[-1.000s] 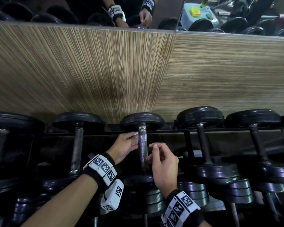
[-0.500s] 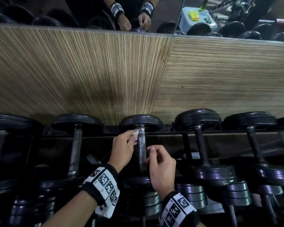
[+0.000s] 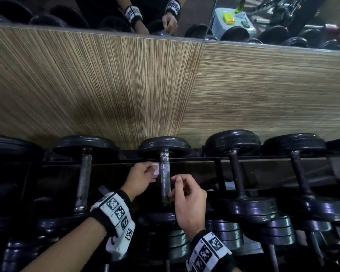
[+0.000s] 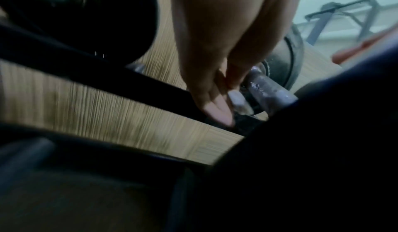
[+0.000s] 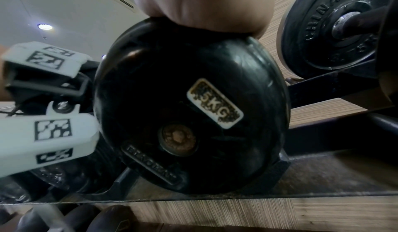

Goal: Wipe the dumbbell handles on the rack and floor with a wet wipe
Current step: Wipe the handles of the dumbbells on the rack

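A row of black dumbbells lies on the rack below a wood-grain wall. My left hand pinches a small white wet wipe against the left side of the middle dumbbell's steel handle, near its far end. The left wrist view shows the wipe between my fingertips beside the wet, shiny handle. My right hand sits at the handle's right side lower down, fingers loosely curled, thumb tip against the steel. The right wrist view is filled by the dumbbell's near head, marked 5KG.
Neighbouring dumbbells lie close on both sides, one with a steel handle on the left and a dark handle on the right. A lower tier of plates sits under my wrists. A mirror above the wall reflects my hands.
My left hand has slid the wipe a little down along the upper part of the handle. My right hand has stayed beside the lower handle.
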